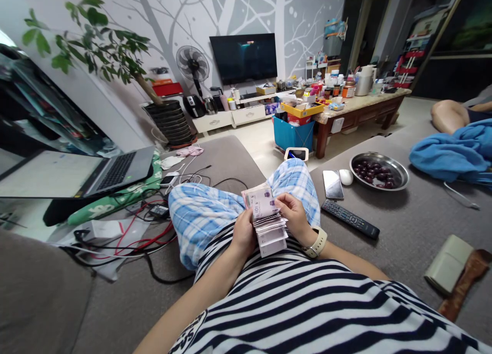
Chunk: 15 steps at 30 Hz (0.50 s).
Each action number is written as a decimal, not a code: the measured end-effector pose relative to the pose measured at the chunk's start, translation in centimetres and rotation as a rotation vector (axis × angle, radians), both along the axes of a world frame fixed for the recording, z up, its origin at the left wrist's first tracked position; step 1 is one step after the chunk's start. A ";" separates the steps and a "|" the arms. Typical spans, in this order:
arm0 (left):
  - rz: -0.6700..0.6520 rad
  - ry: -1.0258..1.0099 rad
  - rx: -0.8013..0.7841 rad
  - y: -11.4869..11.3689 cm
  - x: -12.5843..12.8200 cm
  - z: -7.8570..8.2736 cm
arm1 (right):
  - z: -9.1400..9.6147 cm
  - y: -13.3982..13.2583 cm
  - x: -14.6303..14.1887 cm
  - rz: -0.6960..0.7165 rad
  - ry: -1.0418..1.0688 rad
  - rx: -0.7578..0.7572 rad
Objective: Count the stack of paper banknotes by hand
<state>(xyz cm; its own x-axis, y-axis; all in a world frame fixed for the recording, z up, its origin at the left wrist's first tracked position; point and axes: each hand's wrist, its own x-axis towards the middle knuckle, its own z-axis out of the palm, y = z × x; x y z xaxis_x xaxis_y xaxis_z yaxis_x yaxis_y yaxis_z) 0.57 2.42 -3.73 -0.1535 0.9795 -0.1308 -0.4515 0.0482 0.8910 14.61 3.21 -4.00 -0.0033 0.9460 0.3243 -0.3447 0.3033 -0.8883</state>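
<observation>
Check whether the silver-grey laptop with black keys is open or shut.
Open: the laptop shows both its pale screen and black keyboard.

Banknotes [272, 236] are hiding most fingers of the left hand [243, 231]. A laptop [77, 174] and blue cloth [449, 151] are running out of view; bottles [340, 79] along the counter's [365, 102] far edge are looking too small to read.
</observation>
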 end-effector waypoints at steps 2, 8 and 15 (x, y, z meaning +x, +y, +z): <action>-0.019 0.009 -0.004 -0.1 0.1 0.2 | -0.1 0.0 0.0 0.010 -0.002 -0.002; -0.002 0.012 -0.016 -0.4 0.2 0.6 | -0.4 0.1 0.0 0.010 -0.020 -0.013; -0.016 -0.027 -0.029 -0.9 0.4 1.3 | -0.1 0.1 -0.1 -0.009 -0.020 -0.026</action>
